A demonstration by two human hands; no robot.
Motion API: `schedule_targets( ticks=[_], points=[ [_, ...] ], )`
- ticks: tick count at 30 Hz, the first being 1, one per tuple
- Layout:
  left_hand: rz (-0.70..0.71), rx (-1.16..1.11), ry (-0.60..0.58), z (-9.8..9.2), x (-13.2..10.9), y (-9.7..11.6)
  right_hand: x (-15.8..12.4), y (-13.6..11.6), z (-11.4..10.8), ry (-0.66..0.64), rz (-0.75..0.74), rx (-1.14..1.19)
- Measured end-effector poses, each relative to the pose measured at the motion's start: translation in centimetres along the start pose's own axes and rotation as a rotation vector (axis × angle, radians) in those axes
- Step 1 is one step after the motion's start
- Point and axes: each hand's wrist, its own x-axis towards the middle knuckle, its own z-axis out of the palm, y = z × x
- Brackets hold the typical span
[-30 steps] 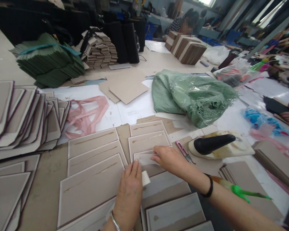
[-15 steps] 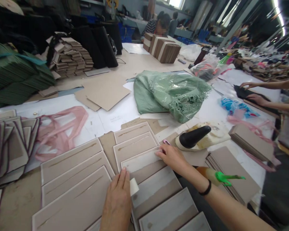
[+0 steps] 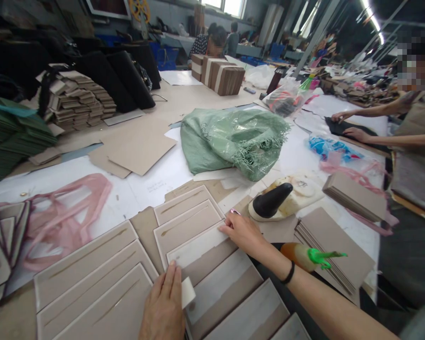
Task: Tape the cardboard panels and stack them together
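Note:
My left hand (image 3: 165, 302) is closed at the left corner of a beige board panel (image 3: 203, 257), its fingers straight and together; its thumb is hidden. A small white block (image 3: 188, 292) sits right beside that hand, and I cannot tell whether the hand holds it. With bent fingers, my right hand (image 3: 242, 232) grips the same panel at its upper right corner. A whitish strip covers the panel's upper part. It overlaps another panel (image 3: 187, 226) with a brown glue line. More whitish-striped panels (image 3: 223, 288) lie overlapped below it.
Glue-lined panels (image 3: 92, 283) overlap at left. Right of my hands are a black-tipped bottle (image 3: 272, 200), a green-nozzled glue bottle (image 3: 301, 257) and stacked boards (image 3: 340, 245). Behind lie a green woven sack (image 3: 230, 141) and pink strips (image 3: 71, 212). A co-worker's hands (image 3: 350, 125) handle black material at right.
The view has turned slightly right, so things appear shifted left and more of the co-worker shows. Both my hands keep their places on the panel.

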Motion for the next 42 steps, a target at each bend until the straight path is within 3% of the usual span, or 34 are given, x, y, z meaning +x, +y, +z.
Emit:
schedule_targets(
  ticks=[12, 21, 33, 42],
  points=[
    [0.139, 0.041, 0.015, 0.7, -0.2, -1.0, 0.0, 0.9, 1.0, 0.064, 0.003, 0.058],
    [0.143, 0.024, 0.000, 0.9, -0.4, -1.1, 0.3, 1.1, 1.4, 0.052, 0.017, 0.144],
    [0.010, -0.060, -0.098, 0.7, -0.9, -0.6, 1.1, 1.9, 1.2, -0.036, -0.015, 0.219],
    [-0.161, -0.119, -0.081, -1.6, 0.8, 1.0, 1.4, 2.2, 1.7, -0.061, -0.051, 0.171]
  ],
)
